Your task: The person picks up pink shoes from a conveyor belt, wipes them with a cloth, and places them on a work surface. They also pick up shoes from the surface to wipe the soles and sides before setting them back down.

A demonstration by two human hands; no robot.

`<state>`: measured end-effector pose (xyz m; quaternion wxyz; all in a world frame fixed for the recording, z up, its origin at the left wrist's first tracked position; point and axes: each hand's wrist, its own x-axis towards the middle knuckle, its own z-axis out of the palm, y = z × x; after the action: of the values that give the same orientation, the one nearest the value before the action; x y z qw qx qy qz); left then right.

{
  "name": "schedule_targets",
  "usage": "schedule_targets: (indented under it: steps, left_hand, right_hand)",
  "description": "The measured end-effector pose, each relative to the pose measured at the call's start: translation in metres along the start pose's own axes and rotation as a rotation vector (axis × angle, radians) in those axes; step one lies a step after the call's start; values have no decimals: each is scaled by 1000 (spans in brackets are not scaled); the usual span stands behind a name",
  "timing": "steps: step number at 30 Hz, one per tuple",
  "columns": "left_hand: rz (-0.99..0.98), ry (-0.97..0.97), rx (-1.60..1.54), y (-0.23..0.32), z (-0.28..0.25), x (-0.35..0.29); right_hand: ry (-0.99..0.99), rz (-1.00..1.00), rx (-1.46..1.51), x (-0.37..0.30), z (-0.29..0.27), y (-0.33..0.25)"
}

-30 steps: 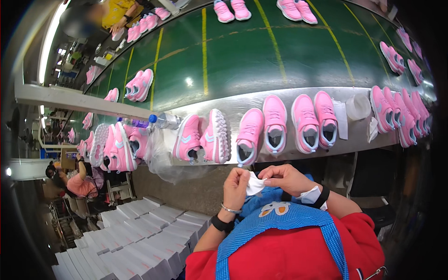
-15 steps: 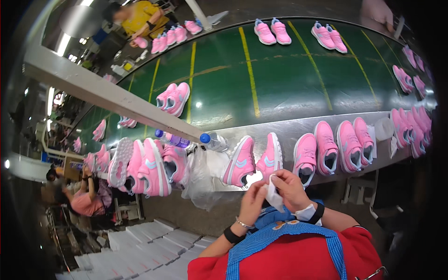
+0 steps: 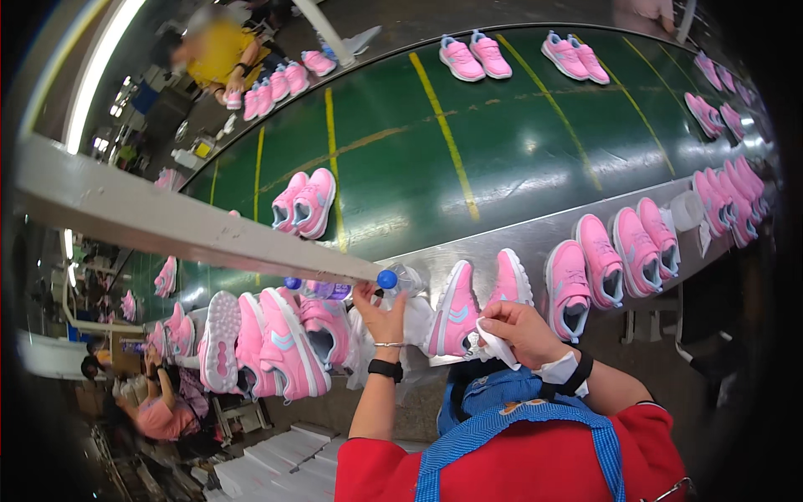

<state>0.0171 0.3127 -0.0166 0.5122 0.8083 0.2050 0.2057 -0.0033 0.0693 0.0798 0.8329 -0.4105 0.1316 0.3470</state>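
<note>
Head view: nearest, to the right of the blue-capped bottle (image 3: pixel 408 281), the right hand (image 3: pixel 524 333) has its fingers pinched together on a crumpled white sheet (image 3: pixel 499 345). Just on the near side of the bottle, the left hand (image 3: pixel 381 318) reaches up, thumb and fingers parted; whether they grip anything, I cannot tell. Pink shoes (image 3: pixel 452 315) stand on the metal desk (image 3: pixel 539 237) to both sides of the bottle. Beyond it, a green conveyor belt (image 3: pixel 393 184) carries more pairs.
</note>
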Motion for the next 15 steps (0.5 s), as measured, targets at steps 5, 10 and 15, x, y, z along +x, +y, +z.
schedule_targets:
  steps: [5,10,15]
  left_hand:
    - [-27,-106,116,-24,5,-6]
    - [126,-58,408,-18,27,3]
    - [236,-165,310,-13,34,-2]
  right_hand:
    - [-40,42,24,8,-11,-4]
    - [4,33,87,0,-9,-5]
    - [40,-149,-88,0,-15,0]
